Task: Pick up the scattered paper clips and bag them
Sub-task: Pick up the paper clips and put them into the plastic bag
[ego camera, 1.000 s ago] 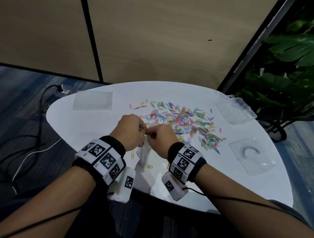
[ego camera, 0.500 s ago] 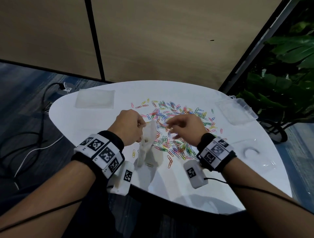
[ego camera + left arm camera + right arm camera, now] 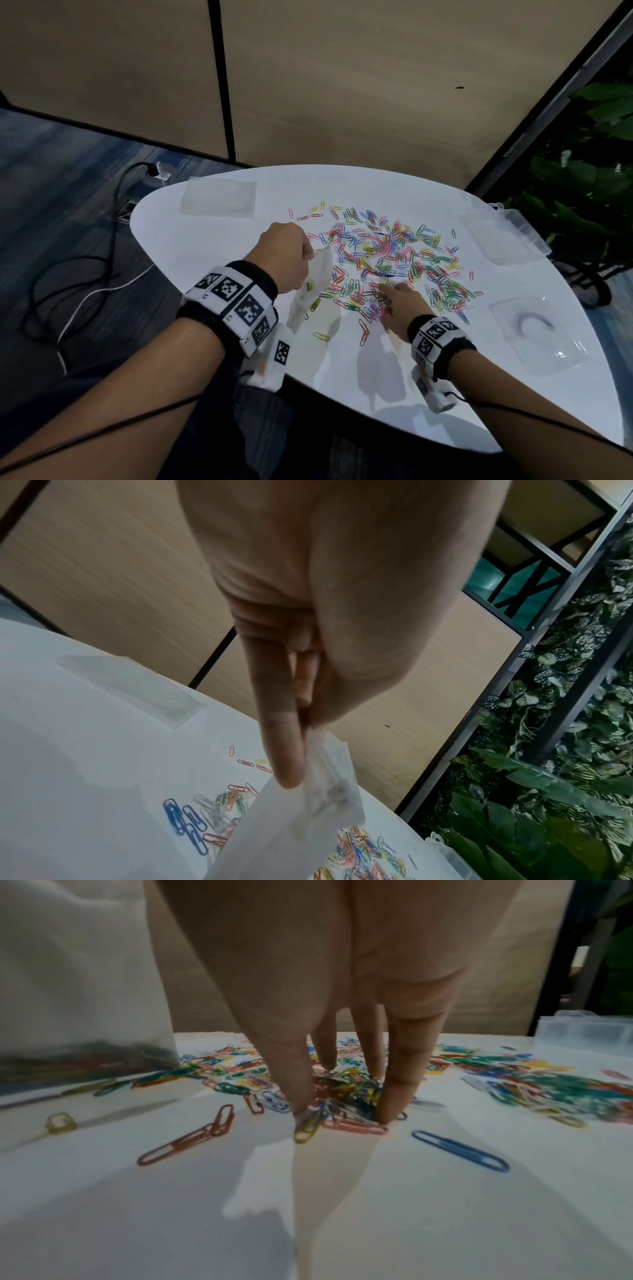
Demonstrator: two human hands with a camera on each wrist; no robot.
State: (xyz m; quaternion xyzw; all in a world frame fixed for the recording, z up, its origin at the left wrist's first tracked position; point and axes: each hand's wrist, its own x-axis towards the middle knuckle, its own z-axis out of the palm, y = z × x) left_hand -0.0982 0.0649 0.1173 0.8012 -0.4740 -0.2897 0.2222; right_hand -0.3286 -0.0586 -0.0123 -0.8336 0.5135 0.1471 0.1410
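The left hand (image 3: 284, 255) pinches the top edge of a small clear plastic bag (image 3: 317, 277) between thumb and fingers, so this grip is closed on the bag. The bag hangs down to the white desk (image 3: 191, 260), and a few clips already lie in its bottom. The right hand (image 3: 399, 305) stands with its fingertips (image 3: 390, 1112) pressed down around a small heap of coloured paper clips (image 3: 387, 253). Its grip is half closed around them, and no clip is lifted yet.

I judge that some clips may slip out when the fingers rise, because the clips are thin, smooth and tangled. The bag mouth looks narrow and soft, so clips could miss it and fall back. Most of the pile is still on the desk, spread to the far right of the hands.

The desk is rounded and glossy. On it lie a flat clear bag (image 3: 219, 200), a clear plastic box (image 3: 507, 236) and a clear tray (image 3: 534, 329). Behind are beige wall panels, cables on the floor at left and green plants at right.
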